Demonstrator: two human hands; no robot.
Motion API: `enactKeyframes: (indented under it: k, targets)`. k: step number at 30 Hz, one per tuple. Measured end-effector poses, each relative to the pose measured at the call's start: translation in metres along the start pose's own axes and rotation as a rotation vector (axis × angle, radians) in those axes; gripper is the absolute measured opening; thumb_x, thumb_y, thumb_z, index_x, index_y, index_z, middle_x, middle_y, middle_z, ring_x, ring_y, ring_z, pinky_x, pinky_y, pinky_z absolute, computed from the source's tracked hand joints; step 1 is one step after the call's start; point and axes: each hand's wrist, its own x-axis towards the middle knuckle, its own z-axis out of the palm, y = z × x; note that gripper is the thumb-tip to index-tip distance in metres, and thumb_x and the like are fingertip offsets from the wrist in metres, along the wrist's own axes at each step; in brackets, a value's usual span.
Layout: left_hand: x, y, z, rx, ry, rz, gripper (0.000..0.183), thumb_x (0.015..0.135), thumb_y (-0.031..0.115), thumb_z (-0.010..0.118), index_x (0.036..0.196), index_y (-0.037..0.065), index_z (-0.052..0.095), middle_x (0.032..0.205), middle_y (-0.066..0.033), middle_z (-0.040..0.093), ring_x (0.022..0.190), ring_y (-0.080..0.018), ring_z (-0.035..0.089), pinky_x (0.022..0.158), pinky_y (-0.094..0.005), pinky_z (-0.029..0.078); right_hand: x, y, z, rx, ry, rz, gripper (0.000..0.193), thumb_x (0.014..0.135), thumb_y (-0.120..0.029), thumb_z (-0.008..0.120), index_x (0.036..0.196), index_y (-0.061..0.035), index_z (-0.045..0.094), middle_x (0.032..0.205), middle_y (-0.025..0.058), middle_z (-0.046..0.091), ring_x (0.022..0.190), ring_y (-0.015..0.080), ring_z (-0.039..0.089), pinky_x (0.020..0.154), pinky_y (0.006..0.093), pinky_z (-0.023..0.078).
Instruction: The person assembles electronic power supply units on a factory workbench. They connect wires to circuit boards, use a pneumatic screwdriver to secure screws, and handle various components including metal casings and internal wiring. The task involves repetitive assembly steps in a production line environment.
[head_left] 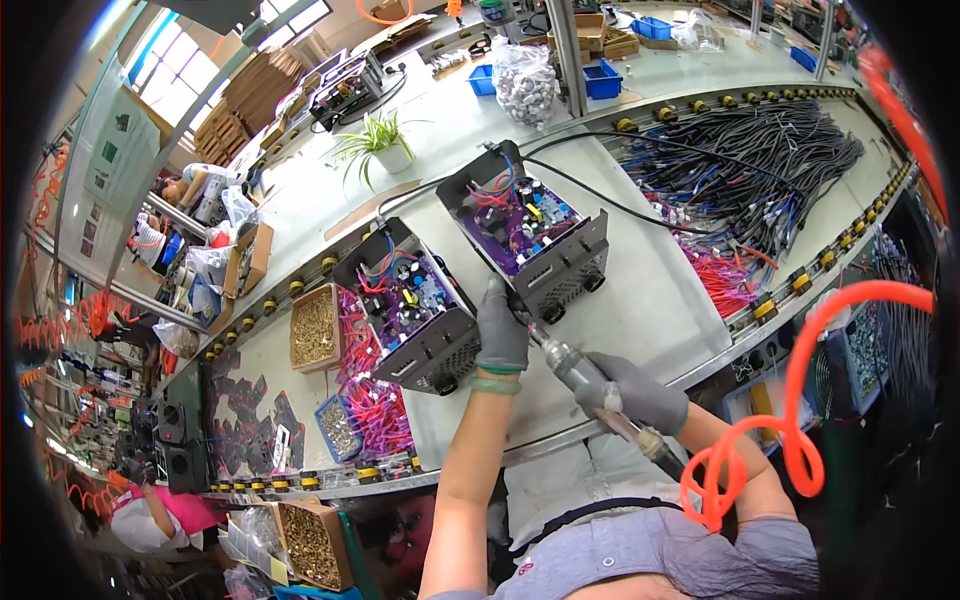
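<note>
My right hand, in a grey glove, is wrapped round a pneumatic screwdriver with an orange coiled air hose. The driver's tip points at the lower left corner of an open metal case with a purple circuit board inside. Against that corner, my gloved left hand has its fingers closed beside the tip. What they pinch, if anything, is hidden. A second open metal case, also with a purple board, stands just left of my left hand. Black cables run from both cases.
Bundled black cables and pink-red wires lie at right; more pink wires at left. Left of them are a box of brass-coloured screws, a blue bin and dark flat parts. A potted plant stands behind.
</note>
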Motion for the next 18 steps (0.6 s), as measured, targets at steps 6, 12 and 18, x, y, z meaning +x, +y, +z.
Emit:
enactKeyframes:
  k: [6,12,18]
  targets:
    - [-0.052,-0.021,0.015,-0.321,0.160,-0.124,0.025,0.102,0.031,0.049,0.099,0.008,0.059,0.083,0.0004,0.053,0.067,-0.0082,0.045,0.051,-0.0203,0.035,-0.034,0.007,-0.013,0.104,-0.049,0.070,0.067,0.078,-0.033,0.073,0.131,-0.0022,0.045,0.077,0.0045,0.056,0.056,0.0111,0.057,0.048,0.0255,0.049]
    - [-0.103,-0.018,0.030,-0.502,-0.146,-0.384,0.030,0.102,0.035,0.050,0.113,0.009,0.060,0.089,-0.0014,0.058,0.057,-0.0058,0.041,0.049,-0.0196,0.034,-0.042,0.016,-0.022,0.179,-0.090,0.067,0.068,0.081,-0.038,0.073,0.130,-0.0005,0.045,0.077,0.0045,0.056,0.059,0.0110,0.058,0.049,0.0258,0.051]
    - [-0.108,-0.018,0.035,-0.440,-0.236,-0.304,0.029,0.103,0.034,0.050,0.110,0.007,0.058,0.087,-0.0014,0.055,0.059,-0.0048,0.038,0.049,-0.0175,0.033,-0.040,0.022,-0.019,0.199,-0.067,0.053,0.069,0.076,-0.040,0.075,0.125,0.0003,0.047,0.076,0.0054,0.056,0.058,0.0120,0.057,0.049,0.0260,0.050]
